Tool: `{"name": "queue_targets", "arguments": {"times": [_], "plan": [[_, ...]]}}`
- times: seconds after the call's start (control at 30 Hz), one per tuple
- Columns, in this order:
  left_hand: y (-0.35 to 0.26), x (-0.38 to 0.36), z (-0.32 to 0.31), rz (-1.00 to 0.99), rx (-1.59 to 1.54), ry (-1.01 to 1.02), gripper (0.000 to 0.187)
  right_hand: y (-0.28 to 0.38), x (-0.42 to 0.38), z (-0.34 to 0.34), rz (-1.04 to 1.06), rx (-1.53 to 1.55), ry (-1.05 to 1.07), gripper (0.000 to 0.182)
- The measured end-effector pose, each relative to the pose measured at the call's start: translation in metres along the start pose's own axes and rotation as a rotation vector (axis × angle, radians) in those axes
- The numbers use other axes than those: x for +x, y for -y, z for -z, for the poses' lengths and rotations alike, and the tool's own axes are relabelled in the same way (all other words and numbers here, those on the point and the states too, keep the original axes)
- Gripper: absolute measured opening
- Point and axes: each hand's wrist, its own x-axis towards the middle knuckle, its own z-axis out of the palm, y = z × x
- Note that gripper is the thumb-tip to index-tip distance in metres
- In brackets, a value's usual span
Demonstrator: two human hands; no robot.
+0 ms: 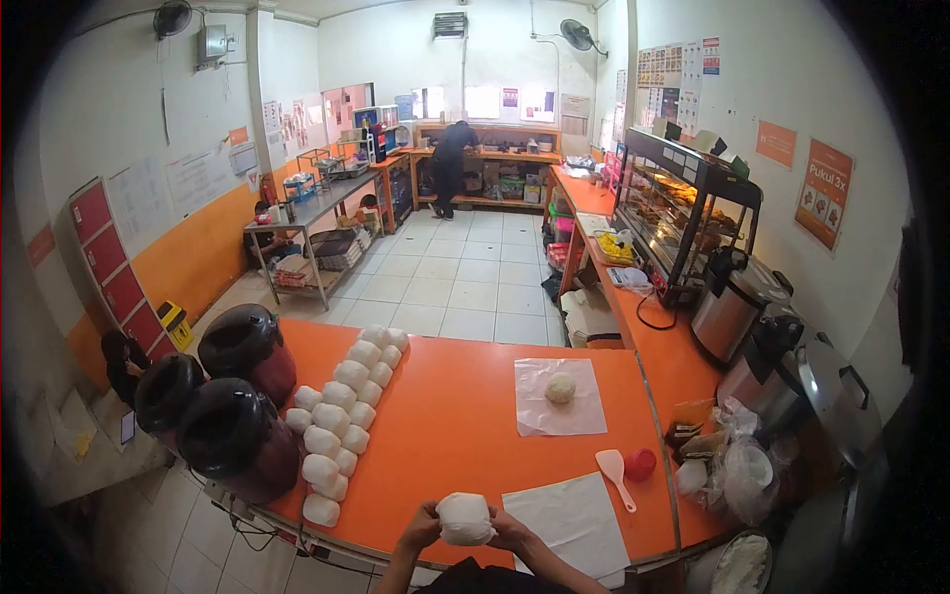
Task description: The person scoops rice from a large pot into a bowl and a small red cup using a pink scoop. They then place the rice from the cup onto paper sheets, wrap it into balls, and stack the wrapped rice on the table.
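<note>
A white paper-wrapped rice parcel [465, 519] is held between my two hands over the table's near edge. My left hand [424, 525] grips its left side, and my right hand [509, 532] grips its right side. To the right of it lies a stack of white wrapping paper [564, 520]. Beyond that, a rounded mound of rice [560, 387] sits on a single paper sheet [534, 421]. A white rice paddle [616, 479] rests beside a small red cup [640, 463]. Several finished-looking white parcels [336, 420] stand in rows on the left.
Dark lidded drums [237, 436] flank the orange table [445, 416] on the left. Rice cookers [737, 302], a plastic bag [747, 480] and a rice container [740, 566] are at right. One person [453, 163] stands at the back counter; others sit at left.
</note>
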Motion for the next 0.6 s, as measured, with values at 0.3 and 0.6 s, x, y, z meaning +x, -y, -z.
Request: {"name": "queue_targets", "arguments": {"times": [0.3,0.6], "plan": [[0.018,0.039,-0.060,-0.238,-0.222,-0.109,0.027,0.063,-0.040,0.008,0.167,-0.171,-0.161,0.019],[0.004,0.038,-0.088,0.196,0.065,-0.372,0.052,0.106,-0.056,-0.035,0.173,-0.825,-0.355,0.010]]}}
